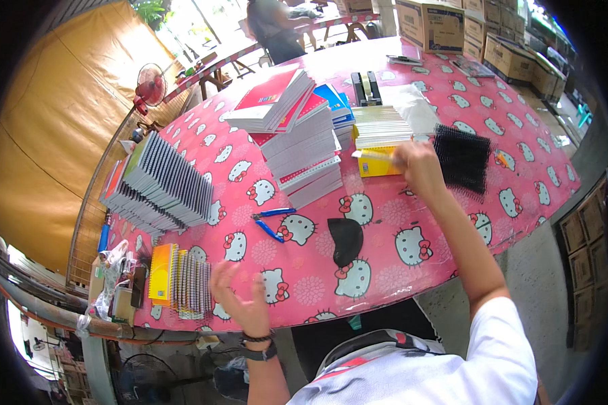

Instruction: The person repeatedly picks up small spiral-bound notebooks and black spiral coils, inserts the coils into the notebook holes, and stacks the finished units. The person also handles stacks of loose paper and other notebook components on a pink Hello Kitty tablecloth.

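Note:
My right hand (419,167) reaches over the table, its fingers closed on the edge of a small yellow notebook (378,165) at the front of a row of unbound ones (383,127). Beside that hand, on its right, lies a bundle of black binding coils (461,158). My left hand (238,297) hovers over the near edge, fingers apart and holding nothing. Left of it stand small spiral-bound notebooks with yellow covers (162,273). Blue-handled pliers (273,223) and a curved black pad (345,241) lie between the hands.
Tall stacks of red-covered notebooks (297,145) rise mid-table, with blue ones (336,108) behind. Larger spiral-bound notebooks (162,182) stand at the left. A tape dispenser (366,89) and cardboard boxes (442,28) are farther back. A person (277,30) stands beyond the table.

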The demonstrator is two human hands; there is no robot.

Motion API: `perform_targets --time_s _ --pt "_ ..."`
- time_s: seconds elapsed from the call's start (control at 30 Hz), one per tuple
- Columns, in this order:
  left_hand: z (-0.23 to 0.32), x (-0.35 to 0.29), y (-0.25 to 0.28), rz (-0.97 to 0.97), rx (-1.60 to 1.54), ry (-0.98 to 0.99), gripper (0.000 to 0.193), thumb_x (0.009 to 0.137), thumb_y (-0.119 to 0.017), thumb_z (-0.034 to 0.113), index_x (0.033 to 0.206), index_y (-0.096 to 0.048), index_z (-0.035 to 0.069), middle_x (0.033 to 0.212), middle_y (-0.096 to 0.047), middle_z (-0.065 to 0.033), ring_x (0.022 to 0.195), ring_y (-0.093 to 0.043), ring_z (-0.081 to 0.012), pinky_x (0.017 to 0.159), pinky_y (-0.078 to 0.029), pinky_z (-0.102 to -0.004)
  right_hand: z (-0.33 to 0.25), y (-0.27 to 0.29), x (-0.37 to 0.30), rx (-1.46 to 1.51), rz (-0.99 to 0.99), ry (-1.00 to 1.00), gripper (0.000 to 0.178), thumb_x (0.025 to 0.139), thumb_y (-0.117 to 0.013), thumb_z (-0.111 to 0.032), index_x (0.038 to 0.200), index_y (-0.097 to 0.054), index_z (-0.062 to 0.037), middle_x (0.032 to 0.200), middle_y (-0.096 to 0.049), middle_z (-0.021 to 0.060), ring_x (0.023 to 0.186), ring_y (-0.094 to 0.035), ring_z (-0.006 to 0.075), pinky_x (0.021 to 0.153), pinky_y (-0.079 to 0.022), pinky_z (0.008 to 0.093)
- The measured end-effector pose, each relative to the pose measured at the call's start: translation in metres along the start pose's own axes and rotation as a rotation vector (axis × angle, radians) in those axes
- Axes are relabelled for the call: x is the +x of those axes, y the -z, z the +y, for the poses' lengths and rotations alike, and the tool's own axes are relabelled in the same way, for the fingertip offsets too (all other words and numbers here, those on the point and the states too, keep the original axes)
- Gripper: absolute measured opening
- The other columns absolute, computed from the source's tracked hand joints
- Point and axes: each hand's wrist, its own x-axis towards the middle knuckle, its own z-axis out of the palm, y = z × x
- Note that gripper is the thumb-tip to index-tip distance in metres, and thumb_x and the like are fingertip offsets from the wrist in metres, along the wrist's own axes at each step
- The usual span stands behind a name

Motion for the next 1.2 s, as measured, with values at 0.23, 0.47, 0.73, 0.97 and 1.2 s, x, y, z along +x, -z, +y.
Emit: perform_targets --time_s 0.23,0.47,0.73,0.97,1.2 --pt "0.064 -0.023 -0.043 -0.658 -0.694 0.333 0.031 0.081 -0.069 0.004 0.109 -0.058 -0.002 0.104 -0.064 -0.0122 0.092 -0.062 -0.0181 0.079 -0.050 -0.0290 -0.134 0.051 -0.073 0.363 -0.426 0.217 0.017 0.073 -0.066 -0.018 0.085 -0.057 -0.0100 0.075 -0.057 0.0059 0.077 -0.058 0.0232 0.074 -0.041 0.0360" --pt "0.014 -0.061 -0.048 -0.444 -0.791 0.467 0.028 0.078 -0.072 0.000 0.102 -0.056 0.001 0.095 -0.065 -0.0093 0.087 -0.063 -0.0157 0.079 -0.052 -0.0280 -0.149 0.006 -0.122 1.149 -0.326 -0.472 0.027 0.088 -0.064 -0.013 0.111 -0.058 -0.0005 0.093 -0.066 0.0092 0.087 -0.063 0.0135 0.070 -0.052 0.0270" --pt "0.027 -0.077 -0.063 -0.270 -1.000 0.583 0.043 0.075 -0.071 -0.006 0.108 -0.046 0.005 0.093 -0.057 -0.0052 0.089 -0.056 -0.0136 0.082 -0.047 -0.0276 -0.177 -0.009 -0.128 1.154 -0.196 -0.588 0.022 0.089 -0.062 -0.011 0.108 -0.057 -0.0022 0.081 -0.061 0.0045 0.076 -0.057 0.0095 0.068 -0.048 0.0250" --pt "0.037 -0.074 -0.053 -0.325 -1.089 0.646 0.018 0.089 -0.057 0.011 0.103 -0.050 0.004 0.092 -0.056 -0.0051 0.086 -0.054 -0.0141 0.081 -0.045 -0.0299 -0.182 -0.010 -0.128 1.176 -0.189 -0.651 0.022 0.087 -0.064 -0.009 0.107 -0.057 -0.0033 0.080 -0.057 0.0009 0.077 -0.054 0.0076 0.070 -0.045 0.0238" --pt "0.081 -0.050 -0.050 -0.078 -0.128 -0.087 0.031 0.083 -0.060 0.008 0.114 -0.057 0.003 0.104 -0.062 -0.0096 0.097 -0.057 -0.0218 0.088 -0.039 -0.0353 -0.179 -0.011 -0.127 1.185 -0.232 -0.660 0.020 0.090 -0.060 -0.013 0.107 -0.055 -0.0019 0.079 -0.058 0.0051 0.074 -0.056 0.0102 0.063 -0.047 0.0274"
